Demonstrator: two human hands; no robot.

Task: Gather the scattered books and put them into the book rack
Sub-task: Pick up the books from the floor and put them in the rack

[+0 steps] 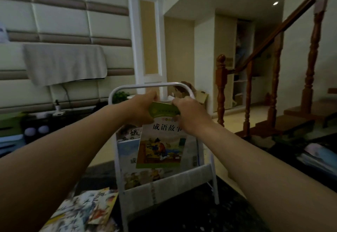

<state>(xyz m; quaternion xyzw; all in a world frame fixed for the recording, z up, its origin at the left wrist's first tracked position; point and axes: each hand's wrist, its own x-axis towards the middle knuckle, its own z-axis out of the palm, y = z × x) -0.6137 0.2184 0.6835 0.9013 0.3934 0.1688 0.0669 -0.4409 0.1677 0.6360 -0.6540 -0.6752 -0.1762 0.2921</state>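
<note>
**Inspector:** Grip status?

**Operator:** I log both hands on the top edge of the book [160, 149]. The left hand [144, 104] and right hand [189, 111] have their fingers curled and pinching it, and hold nothing else.

**Inspector:** Position against the rack?

**Operator:** The book hangs below the grip, long axis upright, in front of the book rack [145, 87]. Both hands are equally near. I judge the move is straight down into a pocket.

**Inspector:** Legible text?

**Operator:** Title 成语故事, with the last character partly covered. The green band's print is blurred. Loose books [85, 208] lie lower left.
</note>
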